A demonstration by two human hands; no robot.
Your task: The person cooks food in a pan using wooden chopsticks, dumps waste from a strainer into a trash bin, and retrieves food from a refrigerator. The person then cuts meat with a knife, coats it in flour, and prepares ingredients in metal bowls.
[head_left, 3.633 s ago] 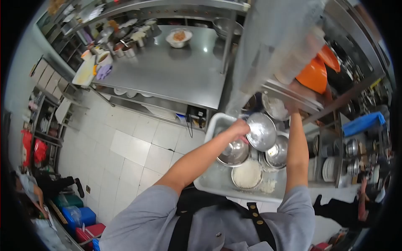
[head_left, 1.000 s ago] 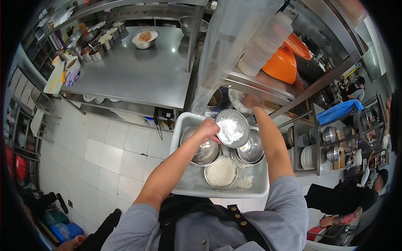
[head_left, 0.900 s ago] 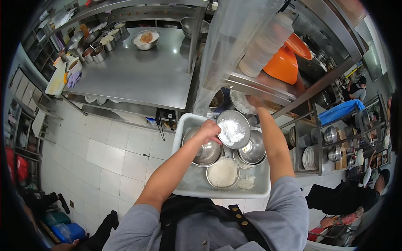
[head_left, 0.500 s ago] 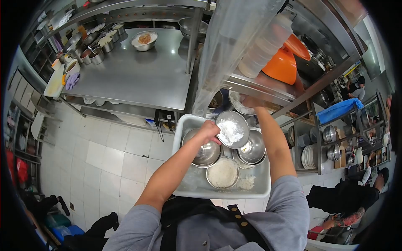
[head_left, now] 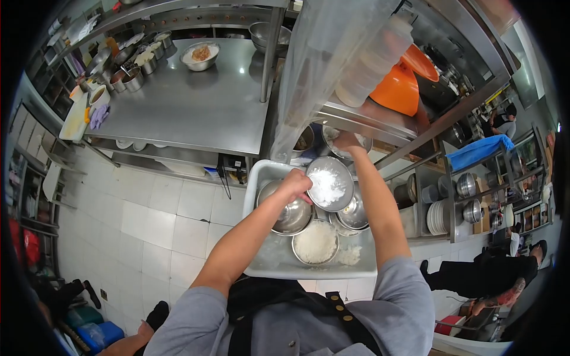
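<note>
My left hand (head_left: 295, 186) grips the rim of a metal bowl (head_left: 330, 184) with white powder in it, held over a white tub (head_left: 252, 204). Beyond it, my right hand (head_left: 350, 142) reaches into another metal bowl (head_left: 363, 144) of white powder; its fingers are partly hidden, and what they hold cannot be made out. In the tub, an empty-looking metal bowl (head_left: 291, 217) lies at the left, another bowl (head_left: 355, 215) at the right, and a round container of white crumbs (head_left: 315, 243) nearest me. A clump of crumbs (head_left: 349, 256) lies beside that container.
A steel table (head_left: 196, 101) at the left carries a bowl of food (head_left: 200, 56) and several containers. Clear plastic sheeting (head_left: 309, 77) hangs beside a steel shelf with an orange container (head_left: 396, 89). At the right are a rack of plates (head_left: 437, 219) and a person in black (head_left: 475, 279).
My right hand has moved slightly left and down into the far bowl of powder. The person at the right has shifted. My left hand still holds the bowl in much the same place.
</note>
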